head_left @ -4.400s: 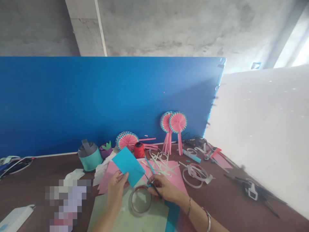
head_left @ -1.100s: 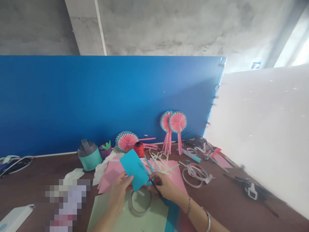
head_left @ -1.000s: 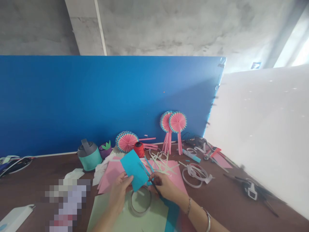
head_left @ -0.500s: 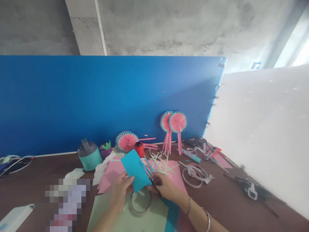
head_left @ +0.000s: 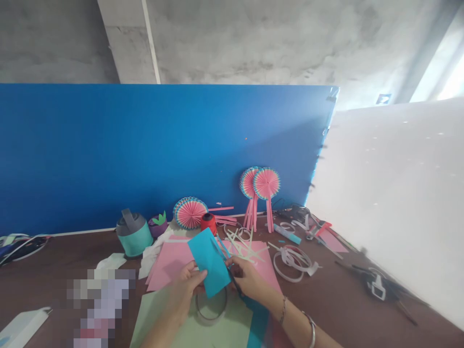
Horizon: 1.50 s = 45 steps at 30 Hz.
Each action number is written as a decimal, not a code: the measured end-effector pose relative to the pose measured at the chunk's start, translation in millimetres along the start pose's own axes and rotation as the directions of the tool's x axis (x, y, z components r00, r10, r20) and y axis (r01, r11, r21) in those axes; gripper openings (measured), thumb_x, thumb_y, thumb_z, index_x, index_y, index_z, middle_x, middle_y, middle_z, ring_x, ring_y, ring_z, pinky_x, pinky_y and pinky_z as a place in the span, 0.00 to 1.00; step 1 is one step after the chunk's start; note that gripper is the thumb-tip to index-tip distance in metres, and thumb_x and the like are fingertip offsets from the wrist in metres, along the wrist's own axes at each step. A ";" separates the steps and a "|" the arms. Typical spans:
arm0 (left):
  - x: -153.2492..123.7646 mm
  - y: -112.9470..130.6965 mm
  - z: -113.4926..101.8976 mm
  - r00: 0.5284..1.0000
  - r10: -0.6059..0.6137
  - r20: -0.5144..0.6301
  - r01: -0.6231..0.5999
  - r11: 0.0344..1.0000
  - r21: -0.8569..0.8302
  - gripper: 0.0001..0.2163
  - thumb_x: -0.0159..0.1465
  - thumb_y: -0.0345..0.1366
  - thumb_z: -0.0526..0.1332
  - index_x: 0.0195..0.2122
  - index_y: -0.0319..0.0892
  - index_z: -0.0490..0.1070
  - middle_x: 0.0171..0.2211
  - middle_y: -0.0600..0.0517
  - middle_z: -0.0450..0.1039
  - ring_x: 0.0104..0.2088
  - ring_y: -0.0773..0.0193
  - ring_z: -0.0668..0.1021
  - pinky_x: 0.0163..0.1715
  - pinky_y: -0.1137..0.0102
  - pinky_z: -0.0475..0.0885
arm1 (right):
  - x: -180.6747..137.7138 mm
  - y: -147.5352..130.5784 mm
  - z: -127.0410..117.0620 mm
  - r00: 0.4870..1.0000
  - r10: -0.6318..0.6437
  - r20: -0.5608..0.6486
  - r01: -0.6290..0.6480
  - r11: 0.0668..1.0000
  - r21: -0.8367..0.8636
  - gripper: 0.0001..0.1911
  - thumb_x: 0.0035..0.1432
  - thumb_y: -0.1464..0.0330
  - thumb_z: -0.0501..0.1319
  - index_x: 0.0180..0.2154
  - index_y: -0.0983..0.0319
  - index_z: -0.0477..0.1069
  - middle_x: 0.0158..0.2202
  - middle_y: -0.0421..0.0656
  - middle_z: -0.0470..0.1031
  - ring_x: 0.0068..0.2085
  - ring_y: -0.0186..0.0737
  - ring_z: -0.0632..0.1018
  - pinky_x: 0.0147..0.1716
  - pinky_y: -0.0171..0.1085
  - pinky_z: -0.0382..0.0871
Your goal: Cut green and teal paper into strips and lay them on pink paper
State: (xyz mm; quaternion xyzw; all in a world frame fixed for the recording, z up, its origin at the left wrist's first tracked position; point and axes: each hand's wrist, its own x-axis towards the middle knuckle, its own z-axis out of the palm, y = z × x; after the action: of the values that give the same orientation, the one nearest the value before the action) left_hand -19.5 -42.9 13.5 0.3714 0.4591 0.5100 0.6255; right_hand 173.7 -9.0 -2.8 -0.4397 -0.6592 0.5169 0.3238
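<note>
My left hand (head_left: 188, 282) pinches a sheet of bright blue paper (head_left: 210, 261) by its lower left edge, thumb on top. At the sheet's right edge, my right hand (head_left: 242, 275) is closed round scissors (head_left: 237, 288) with dark handles; their blades lie mostly hidden along the paper. A narrow blue strip (head_left: 223, 245) stands apart from the sheet beside the right fingers. Below the sheet a tape roll (head_left: 210, 321) lies on pale green paper (head_left: 174, 333), partly covered by the blue sheet.
Pink paper (head_left: 170, 261) and pale cut strips (head_left: 244, 244) lie behind my hands. Pleated pink fans (head_left: 267, 183) lean on the blue partition (head_left: 145, 145). A red thread spool (head_left: 208, 224), teal pot (head_left: 135, 239), glue stick (head_left: 288, 234) and coiled strips (head_left: 293, 261) stand or lie around.
The blue sheet has shifted slightly right and down, with my left hand moving along. My right hand stays nearly in place, and more of the tape roll is covered.
</note>
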 end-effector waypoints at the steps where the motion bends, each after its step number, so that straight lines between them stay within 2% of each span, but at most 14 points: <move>1: -0.2 0.5 0.2 1.000 0.000 -0.003 0.000 1.000 -0.001 0.24 0.45 0.48 0.75 0.39 0.39 0.76 0.31 0.46 0.83 0.32 0.55 0.83 0.32 0.67 0.76 | 0.0 0.4 0.1 1.000 -0.005 -0.002 0.005 1.000 0.001 0.15 0.41 0.75 0.55 0.35 0.59 0.68 0.19 0.34 0.67 0.21 0.33 0.65 0.23 0.33 0.54; 8: -2.1 2.4 1.1 1.000 -0.002 0.024 0.001 1.000 0.013 0.23 0.46 0.49 0.74 0.39 0.40 0.76 0.31 0.45 0.83 0.31 0.54 0.83 0.31 0.66 0.76 | -2.1 -0.4 -0.4 0.999 -0.035 -0.010 0.035 0.999 -0.021 0.12 0.44 0.74 0.54 0.34 0.59 0.67 0.17 0.33 0.66 0.19 0.32 0.64 0.20 0.33 0.50; 18: 0.3 -0.1 -0.3 1.000 0.011 -0.003 -0.011 1.000 0.002 0.23 0.45 0.48 0.75 0.38 0.40 0.76 0.30 0.46 0.82 0.31 0.55 0.83 0.30 0.66 0.75 | 0.8 0.6 -0.2 1.000 -0.008 -0.030 0.007 1.000 -0.029 0.14 0.43 0.76 0.54 0.34 0.59 0.68 0.17 0.33 0.68 0.20 0.34 0.68 0.22 0.32 0.55; 22: 1.7 -2.1 -1.3 0.999 0.022 0.024 -0.022 1.000 0.002 0.22 0.47 0.48 0.74 0.38 0.40 0.76 0.30 0.45 0.82 0.31 0.54 0.83 0.30 0.66 0.75 | 1.6 3.1 0.2 1.000 0.019 -0.015 -0.019 0.999 -0.027 0.13 0.44 0.76 0.54 0.35 0.59 0.67 0.17 0.33 0.68 0.18 0.33 0.66 0.20 0.32 0.54; 31: -2.8 0.0 4.3 0.996 -0.046 0.072 0.046 0.999 0.001 0.23 0.45 0.48 0.75 0.38 0.41 0.76 0.30 0.46 0.83 0.31 0.52 0.84 0.31 0.64 0.76 | 1.6 1.6 0.6 0.999 0.038 -0.019 -0.037 0.999 0.002 0.12 0.47 0.72 0.57 0.37 0.59 0.67 0.19 0.33 0.68 0.17 0.32 0.65 0.17 0.31 0.55; 37: -3.7 -1.8 2.9 0.994 -0.057 0.089 0.054 0.998 0.034 0.25 0.45 0.48 0.75 0.41 0.40 0.76 0.31 0.45 0.83 0.32 0.53 0.83 0.30 0.64 0.76 | 0.4 -1.7 0.1 1.000 -0.009 -0.013 0.010 0.999 0.039 0.10 0.48 0.70 0.58 0.36 0.60 0.67 0.20 0.33 0.68 0.18 0.31 0.64 0.19 0.31 0.56; 45: -1.2 -5.5 0.1 0.994 -0.039 0.107 0.033 0.998 0.057 0.24 0.48 0.48 0.74 0.42 0.39 0.76 0.30 0.45 0.83 0.29 0.55 0.82 0.28 0.67 0.75 | 0.0 -4.1 0.6 0.999 0.003 -0.037 -0.001 0.999 0.042 0.09 0.47 0.70 0.58 0.34 0.59 0.66 0.18 0.32 0.63 0.17 0.31 0.62 0.18 0.32 0.55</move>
State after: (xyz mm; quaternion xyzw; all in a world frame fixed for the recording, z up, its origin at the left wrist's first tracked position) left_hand -17.9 -45.2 8.6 0.4070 0.4452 0.4651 0.6479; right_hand 172.2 -9.6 1.0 -0.4431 -0.6418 0.5226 0.3444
